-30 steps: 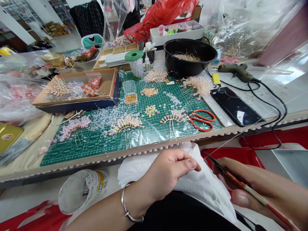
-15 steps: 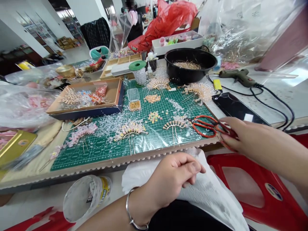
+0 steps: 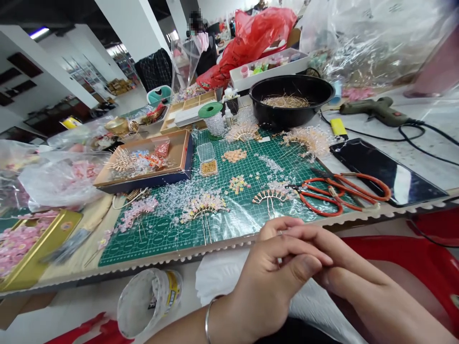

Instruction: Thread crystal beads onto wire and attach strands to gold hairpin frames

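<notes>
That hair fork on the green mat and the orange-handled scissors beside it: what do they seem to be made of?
The hair fork looks like gold-toned metal wire, judging by its bright sheen. The scissors have smooth, glossy orange-red handles, probably plastic, and dark blades, likely steel, though this view cannot confirm that.

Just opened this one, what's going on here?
A person's bare left hand and right hand rest together above a white cloth; anything held between them is too fine to see. Just beyond them lies a green cutting mat, scattered with beaded gold hairpins and loose crystal beads. Two pairs of red-handled scissors lie at the mat's right side.
</notes>
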Motion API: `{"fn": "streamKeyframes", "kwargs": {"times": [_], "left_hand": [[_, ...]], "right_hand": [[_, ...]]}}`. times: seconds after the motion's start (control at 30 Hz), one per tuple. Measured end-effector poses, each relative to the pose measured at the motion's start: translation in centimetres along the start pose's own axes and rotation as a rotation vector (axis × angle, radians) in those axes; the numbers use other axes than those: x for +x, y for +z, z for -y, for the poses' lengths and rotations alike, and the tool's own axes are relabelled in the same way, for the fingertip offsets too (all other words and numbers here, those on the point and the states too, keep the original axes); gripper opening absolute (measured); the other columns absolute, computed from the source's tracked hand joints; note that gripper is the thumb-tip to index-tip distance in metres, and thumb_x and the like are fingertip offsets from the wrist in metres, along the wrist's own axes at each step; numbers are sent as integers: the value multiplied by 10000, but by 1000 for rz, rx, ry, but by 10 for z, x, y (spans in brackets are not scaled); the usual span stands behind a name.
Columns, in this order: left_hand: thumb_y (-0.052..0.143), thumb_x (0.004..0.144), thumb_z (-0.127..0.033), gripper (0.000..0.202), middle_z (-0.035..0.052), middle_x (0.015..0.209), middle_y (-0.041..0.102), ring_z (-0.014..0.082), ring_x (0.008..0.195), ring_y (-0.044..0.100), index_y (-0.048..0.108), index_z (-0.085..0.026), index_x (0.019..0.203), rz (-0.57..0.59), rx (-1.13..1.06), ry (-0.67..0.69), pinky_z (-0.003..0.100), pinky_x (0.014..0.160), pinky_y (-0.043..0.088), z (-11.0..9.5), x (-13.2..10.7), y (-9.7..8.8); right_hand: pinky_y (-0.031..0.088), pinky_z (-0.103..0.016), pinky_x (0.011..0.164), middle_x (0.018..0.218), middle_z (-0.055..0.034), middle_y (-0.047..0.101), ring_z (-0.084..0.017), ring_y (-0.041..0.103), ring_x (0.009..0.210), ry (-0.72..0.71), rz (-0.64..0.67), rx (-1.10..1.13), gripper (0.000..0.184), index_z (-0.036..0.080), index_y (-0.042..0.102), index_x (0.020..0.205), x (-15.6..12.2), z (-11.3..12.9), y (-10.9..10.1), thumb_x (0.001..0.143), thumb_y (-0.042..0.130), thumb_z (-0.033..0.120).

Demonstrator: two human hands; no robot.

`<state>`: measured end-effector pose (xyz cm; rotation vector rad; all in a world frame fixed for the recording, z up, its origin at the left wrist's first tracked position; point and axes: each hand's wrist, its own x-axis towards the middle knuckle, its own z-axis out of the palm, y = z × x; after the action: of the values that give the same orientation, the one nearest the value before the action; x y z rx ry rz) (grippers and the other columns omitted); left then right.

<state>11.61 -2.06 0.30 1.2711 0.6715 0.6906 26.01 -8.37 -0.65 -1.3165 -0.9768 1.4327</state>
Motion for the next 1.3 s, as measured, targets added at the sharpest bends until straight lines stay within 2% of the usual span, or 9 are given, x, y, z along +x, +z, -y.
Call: {"fn": "streamKeyframes", "kwargs": {"times": [0.07, 0.17, 0.27, 0.4, 0.5, 0.73, 1.03, 1.2, 1.3], "left_hand": [[704, 895, -380, 148, 68, 1223, 606, 233, 1291, 484, 805, -274, 878, -7, 31, -18, 377, 1111, 396, 2, 1, 0], [690, 908, -375, 144, 58, 1184, 624, 221, 1262, 504, 796, -278, 900, -75, 132, -1, 353, 1061, 432, -2, 6, -9], [623, 956, -356, 178, 38, 1087, 666, 180, 1075, 599, 770, -260, 933, -146, 375, 112, 330, 953, 485, -15, 27, -35], [556, 978, -283, 215, 43, 1040, 699, 203, 973, 604, 765, -232, 990, -267, 1282, 233, 379, 888, 477, -26, 73, -84], [576, 938, -230, 223, 60, 882, 696, 242, 869, 570, 783, -211, 857, -213, 1485, 209, 418, 819, 448, -22, 99, -105], [588, 922, -222, 197, 51, 865, 672, 238, 853, 546, 782, -238, 893, -93, 1595, 239, 389, 781, 421, -12, 106, -100], [498, 957, -190, 276, 82, 801, 629, 246, 835, 531, 719, -169, 793, -30, 1662, 299, 403, 791, 421, -9, 105, -102], [477, 969, -172, 259, 105, 871, 649, 253, 896, 545, 682, -150, 813, -39, 1596, 359, 414, 837, 431, -28, 99, -94], [407, 1015, -199, 254, 96, 985, 668, 216, 938, 574, 645, -152, 940, -109, 1464, 378, 377, 853, 459, -45, 72, -77]], "right_hand": [[533, -287, 848, 1080, -5, 654, -203, 599, 993, 104, 32, 270, 239, 326, 700, 1044, 4, -4, -1, 831, 604, 276], [374, -201, 509, 700, 30, 436, -109, 338, 584, 213, -29, 526, 128, 244, 673, 847, 9, -6, 0, 844, 663, 371], [267, -215, 462, 665, 48, 333, -106, 208, 566, 231, -121, 562, 296, 224, 634, 766, 13, -8, 0, 822, 732, 498], [208, -232, 445, 640, 62, 299, -95, 172, 534, 246, -151, 494, 397, 223, 595, 722, 16, -12, -8, 760, 768, 579], [214, -238, 470, 612, 61, 301, -100, 206, 537, 289, -113, 412, 445, 219, 565, 697, 17, -16, -12, 760, 748, 620], [171, -247, 474, 600, 68, 294, -104, 182, 542, 274, -75, 413, 407, 221, 565, 724, 20, -16, -16, 806, 724, 587], [163, -241, 488, 611, 69, 306, -103, 177, 557, 244, -28, 466, 339, 213, 552, 741, 14, -18, -7, 876, 702, 485], [154, -240, 482, 633, 73, 291, -98, 166, 551, 234, -55, 449, 346, 213, 557, 755, 5, -19, -1, 870, 706, 503], [188, -220, 474, 619, 72, 313, -93, 199, 542, 181, -87, 398, 357, 210, 555, 747, -1, -18, 3, 883, 686, 513]]}}
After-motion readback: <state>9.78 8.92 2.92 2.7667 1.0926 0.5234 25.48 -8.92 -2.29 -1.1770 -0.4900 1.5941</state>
